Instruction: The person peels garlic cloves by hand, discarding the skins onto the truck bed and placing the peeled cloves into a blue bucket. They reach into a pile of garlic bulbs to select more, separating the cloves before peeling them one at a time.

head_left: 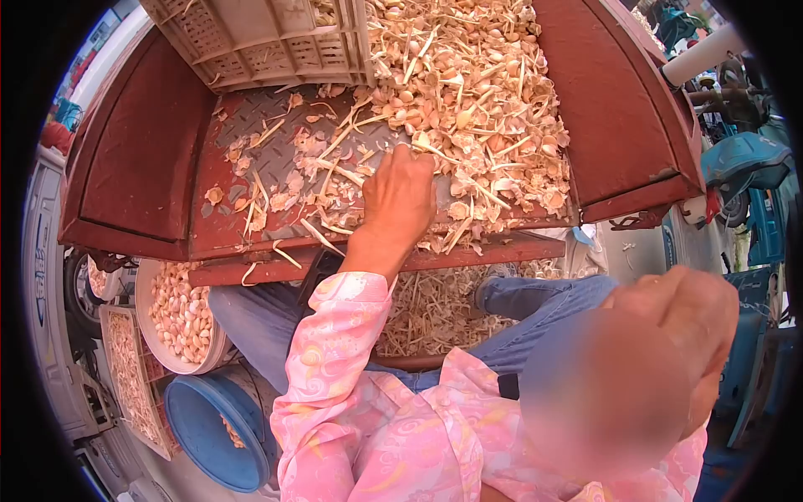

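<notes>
My left hand [397, 201], in a pink patterned sleeve, reaches to the near edge of a heap of loose garlic [468, 100]. Its fingers are curled closed, and the back of the hand hides whatever is between them. Garlic cloves, papery skins and dry stems lie right by the fingertips. They spread over the dark patterned metal floor [284, 109] of a red truck bed. Close to the camera at the right, my right hand [686, 326] is raised beside a blurred round area. Its fingers are mostly hidden.
A pale plastic crate [276, 42] sits tilted on the bed. Red side panels [615, 109] flank it. Below left stand a white bucket of cloves [180, 318], a blue bucket [217, 431] and a crate of garlic scraps [130, 376]. Stems and skins [439, 309] lie between my legs.
</notes>
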`<action>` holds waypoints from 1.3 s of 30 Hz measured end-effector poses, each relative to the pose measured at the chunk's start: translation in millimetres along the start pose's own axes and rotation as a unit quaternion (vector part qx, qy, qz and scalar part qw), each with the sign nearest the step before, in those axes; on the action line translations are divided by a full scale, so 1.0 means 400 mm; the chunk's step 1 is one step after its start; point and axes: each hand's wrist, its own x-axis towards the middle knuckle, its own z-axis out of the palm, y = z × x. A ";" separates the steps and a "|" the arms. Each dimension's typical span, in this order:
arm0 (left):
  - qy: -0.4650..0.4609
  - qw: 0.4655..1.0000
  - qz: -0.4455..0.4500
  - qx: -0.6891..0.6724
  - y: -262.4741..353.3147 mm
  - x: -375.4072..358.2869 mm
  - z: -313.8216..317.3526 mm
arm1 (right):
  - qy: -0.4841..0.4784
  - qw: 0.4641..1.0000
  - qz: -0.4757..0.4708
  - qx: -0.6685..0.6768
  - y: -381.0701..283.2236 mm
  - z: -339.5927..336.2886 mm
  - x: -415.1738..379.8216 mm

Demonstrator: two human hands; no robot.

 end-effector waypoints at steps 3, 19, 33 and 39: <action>0.034 0.993 0.093 -0.065 0.017 0.004 0.010 | 0.149 0.971 -0.004 0.186 0.135 0.000 0.019; 0.053 0.994 -0.014 -0.091 0.017 0.012 0.062 | 0.184 0.856 -0.020 -0.483 0.485 -0.221 -0.001; -0.034 0.840 -0.192 -0.506 0.064 -0.023 0.064 | 0.215 0.899 -0.071 -0.376 0.472 -0.216 -0.002; -0.016 0.742 -0.201 -0.639 0.081 -0.077 0.044 | 0.192 0.871 -0.115 -0.438 0.479 -0.183 -0.009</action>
